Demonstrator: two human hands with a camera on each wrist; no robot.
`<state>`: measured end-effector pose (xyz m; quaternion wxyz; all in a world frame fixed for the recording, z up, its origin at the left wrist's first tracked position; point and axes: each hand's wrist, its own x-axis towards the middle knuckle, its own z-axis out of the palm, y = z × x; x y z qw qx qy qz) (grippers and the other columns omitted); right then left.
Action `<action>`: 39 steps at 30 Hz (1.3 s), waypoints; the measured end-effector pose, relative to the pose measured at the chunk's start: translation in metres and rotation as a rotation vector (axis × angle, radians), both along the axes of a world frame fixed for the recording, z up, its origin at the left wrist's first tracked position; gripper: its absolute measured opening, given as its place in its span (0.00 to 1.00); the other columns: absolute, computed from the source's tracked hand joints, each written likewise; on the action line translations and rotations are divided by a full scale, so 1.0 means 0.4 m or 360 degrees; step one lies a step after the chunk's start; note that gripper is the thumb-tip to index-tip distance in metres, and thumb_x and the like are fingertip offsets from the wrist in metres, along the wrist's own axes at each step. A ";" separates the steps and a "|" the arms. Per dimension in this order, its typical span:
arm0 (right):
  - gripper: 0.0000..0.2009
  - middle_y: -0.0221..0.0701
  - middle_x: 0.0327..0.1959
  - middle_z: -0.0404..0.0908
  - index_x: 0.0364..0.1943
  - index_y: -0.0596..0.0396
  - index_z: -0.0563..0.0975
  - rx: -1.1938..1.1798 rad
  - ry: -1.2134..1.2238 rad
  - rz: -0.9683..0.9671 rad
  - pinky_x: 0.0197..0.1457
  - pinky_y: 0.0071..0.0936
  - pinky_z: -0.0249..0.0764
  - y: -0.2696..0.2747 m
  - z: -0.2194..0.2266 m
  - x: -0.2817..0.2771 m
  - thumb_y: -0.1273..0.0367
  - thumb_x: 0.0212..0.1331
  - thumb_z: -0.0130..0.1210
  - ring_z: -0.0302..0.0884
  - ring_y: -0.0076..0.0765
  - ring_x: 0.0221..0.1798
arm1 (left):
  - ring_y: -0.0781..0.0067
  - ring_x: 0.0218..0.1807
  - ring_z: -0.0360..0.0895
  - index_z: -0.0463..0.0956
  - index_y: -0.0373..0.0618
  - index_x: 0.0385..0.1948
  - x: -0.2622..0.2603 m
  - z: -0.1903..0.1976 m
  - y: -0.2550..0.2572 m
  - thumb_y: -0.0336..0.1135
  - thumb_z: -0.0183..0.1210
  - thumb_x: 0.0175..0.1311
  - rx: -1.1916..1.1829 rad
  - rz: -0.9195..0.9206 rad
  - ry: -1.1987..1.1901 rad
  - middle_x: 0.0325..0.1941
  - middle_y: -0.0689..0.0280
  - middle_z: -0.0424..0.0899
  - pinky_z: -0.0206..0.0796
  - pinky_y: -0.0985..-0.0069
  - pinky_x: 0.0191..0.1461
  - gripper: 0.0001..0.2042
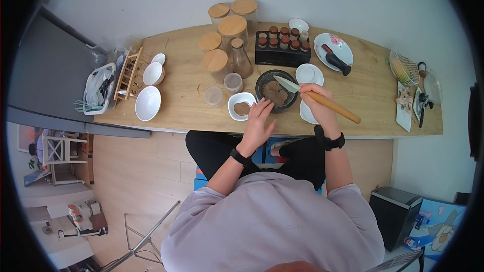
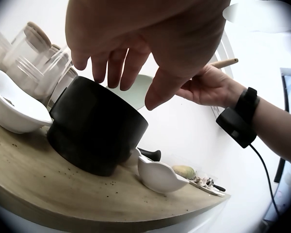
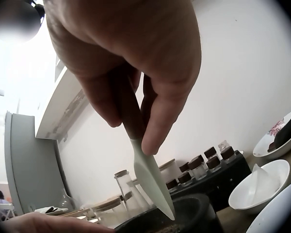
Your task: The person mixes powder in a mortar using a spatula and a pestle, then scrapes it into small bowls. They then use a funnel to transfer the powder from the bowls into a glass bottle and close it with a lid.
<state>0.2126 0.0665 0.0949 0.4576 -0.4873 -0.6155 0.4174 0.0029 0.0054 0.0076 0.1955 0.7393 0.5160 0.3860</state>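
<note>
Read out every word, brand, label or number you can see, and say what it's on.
Nothing can be read for certain.
Shirt: a faint line of lettering on the fabric, upside down and too blurred to read.
Spice jars, lidded canisters, wristbands: no legible text.

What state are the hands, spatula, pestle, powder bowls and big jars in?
Left hand, open, at the black bowl
Right hand, gripping the spatula
Spatula, tip over the black bowl
Black bowl, holding brown powder
White square bowl, holding brown powder
Big jars, wooden lids on
Pestle, lying on the flowered plate
</note>
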 end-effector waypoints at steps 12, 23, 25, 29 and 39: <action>0.03 0.39 0.43 0.87 0.35 0.60 0.82 -0.0144 0.0034 0.0132 0.51 0.24 0.76 -0.010 0.027 0.003 0.78 0.58 0.59 0.83 0.29 0.49 | 0.47 0.71 0.64 0.71 0.35 0.59 -0.040 0.017 0.019 0.23 0.63 0.52 -0.0049 -0.0038 0.0242 0.63 0.49 0.72 0.54 0.53 0.76 0.27; 0.04 0.34 0.41 0.87 0.35 0.60 0.82 -0.0053 0.0040 -0.0010 0.46 0.22 0.75 0.043 -0.027 0.016 0.77 0.58 0.59 0.82 0.25 0.41 | 0.48 0.71 0.66 0.72 0.35 0.55 -0.044 0.025 0.019 0.22 0.63 0.50 -0.0042 -0.0024 0.0261 0.63 0.51 0.73 0.57 0.53 0.75 0.25; 0.04 0.35 0.43 0.87 0.36 0.60 0.82 0.0020 -0.0032 -0.0036 0.47 0.23 0.76 0.038 -0.025 0.020 0.78 0.58 0.59 0.82 0.26 0.43 | 0.48 0.71 0.66 0.72 0.36 0.55 -0.047 0.030 0.020 0.22 0.63 0.50 -0.0047 -0.0026 0.0287 0.63 0.51 0.74 0.57 0.53 0.74 0.26; 0.05 0.38 0.45 0.87 0.36 0.58 0.82 0.0136 -0.0253 0.0143 0.49 0.24 0.76 0.009 -0.040 0.003 0.78 0.57 0.59 0.83 0.31 0.45 | 0.49 0.71 0.66 0.73 0.37 0.55 -0.043 0.029 0.021 0.24 0.65 0.50 -0.0072 -0.0011 0.0313 0.63 0.52 0.74 0.57 0.54 0.74 0.26; 0.04 0.38 0.46 0.87 0.35 0.59 0.82 -0.0115 -0.0118 0.0191 0.48 0.22 0.75 0.007 -0.046 -0.020 0.78 0.58 0.59 0.82 0.27 0.45 | 0.49 0.71 0.65 0.73 0.38 0.55 -0.055 0.006 0.019 0.24 0.64 0.50 -0.0022 -0.0028 0.0229 0.63 0.53 0.74 0.58 0.54 0.74 0.26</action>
